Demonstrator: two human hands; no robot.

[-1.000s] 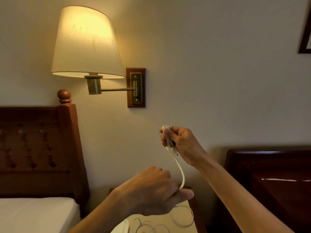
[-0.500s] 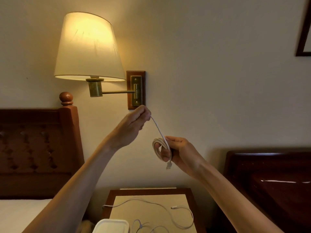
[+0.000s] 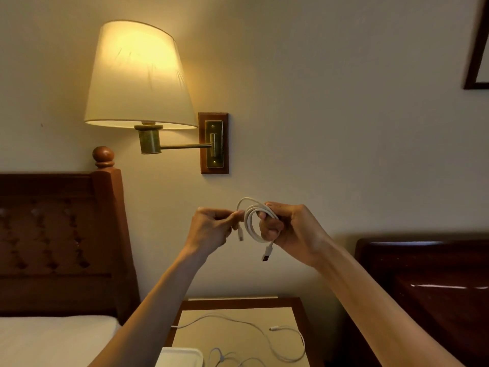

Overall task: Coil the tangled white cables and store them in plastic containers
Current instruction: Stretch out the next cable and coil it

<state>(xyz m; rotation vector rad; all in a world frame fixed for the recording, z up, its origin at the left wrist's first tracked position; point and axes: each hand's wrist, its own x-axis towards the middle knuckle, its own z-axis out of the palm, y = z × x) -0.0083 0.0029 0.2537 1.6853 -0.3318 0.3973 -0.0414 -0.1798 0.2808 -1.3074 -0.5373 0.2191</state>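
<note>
A white cable [image 3: 251,223] is wound in a small coil around the fingers of my right hand [image 3: 288,231], held up in front of the wall. Its USB plug [image 3: 267,254] hangs below the coil. My left hand [image 3: 211,230] pinches the cable's free end just left of the coil, with a small connector [image 3: 240,234] dangling under the fingers. On the bedside table [image 3: 238,304] below lie other loose white cables [image 3: 264,337], uncoiled. A white plastic container [image 3: 180,356] shows at the table's front edge, partly cut off by the frame.
A lit wall lamp [image 3: 137,75] hangs above left on a brass arm. A dark wooden headboard [image 3: 60,242] and white mattress [image 3: 53,337] stand left of the table. Dark glossy furniture [image 3: 428,287] stands to the right.
My left hand came down from near the lamp bracket to beside my right hand, laying another loop of cable on the coil. The coil is now fuller and held upright.
</note>
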